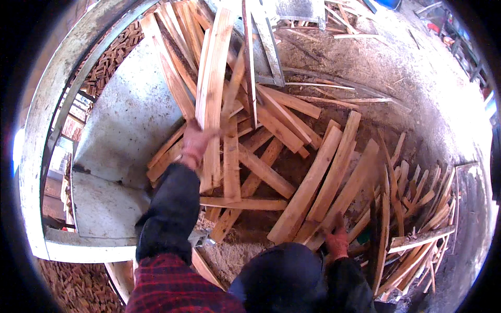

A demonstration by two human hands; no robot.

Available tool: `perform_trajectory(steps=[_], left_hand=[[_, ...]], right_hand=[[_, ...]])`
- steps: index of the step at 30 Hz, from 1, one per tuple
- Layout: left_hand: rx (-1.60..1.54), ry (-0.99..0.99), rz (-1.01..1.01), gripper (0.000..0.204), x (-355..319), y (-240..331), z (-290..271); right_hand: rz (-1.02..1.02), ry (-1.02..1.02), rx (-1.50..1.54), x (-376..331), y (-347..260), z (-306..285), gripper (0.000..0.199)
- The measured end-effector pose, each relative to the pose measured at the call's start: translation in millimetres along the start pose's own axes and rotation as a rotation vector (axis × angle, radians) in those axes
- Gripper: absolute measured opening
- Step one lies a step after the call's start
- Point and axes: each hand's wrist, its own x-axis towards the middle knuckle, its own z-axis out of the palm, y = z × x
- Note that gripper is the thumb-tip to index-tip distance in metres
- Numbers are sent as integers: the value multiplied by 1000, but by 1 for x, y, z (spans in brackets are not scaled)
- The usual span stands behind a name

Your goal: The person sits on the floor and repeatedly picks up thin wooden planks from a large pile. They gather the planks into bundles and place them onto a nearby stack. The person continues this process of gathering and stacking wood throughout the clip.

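My left hand (195,142) is raised over a heap of rough wooden slats and grips a long pale plank (213,88) that stands nearly upright and leans away from me. My right hand (337,240), low at the right, rests on the near ends of several broad planks (323,177) that lie slanting across the heap. Dark sleeves cover both forearms. A dark rounded shape, part of my own clothing, hides the ground between my arms.
A grey metal sheet (125,120) with a pale curved frame (47,130) lies on the left. Thin offcuts (417,208) are piled at the right. Sawdust-covered ground (365,68) stretches beyond. Small stacked wood blocks (109,57) sit at the upper left.
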Motion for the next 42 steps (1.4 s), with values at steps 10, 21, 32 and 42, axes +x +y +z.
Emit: perform_trajectory(steps=[10,21,32,42], left_hand=[[-291,-659,-221,90,-191,43,114],[519,113,-137,88,38,-24,89],[-348,-51,-227,43,6,-40,49],[-213,-231,-75,48,101,38,158]], right_hand=[[9,154,251,12,-32,7,84],[178,175,-412,37,-98,33,102],[50,107,-486,50,-62,29,111],[-4,100,-475,49,-74,43,102]])
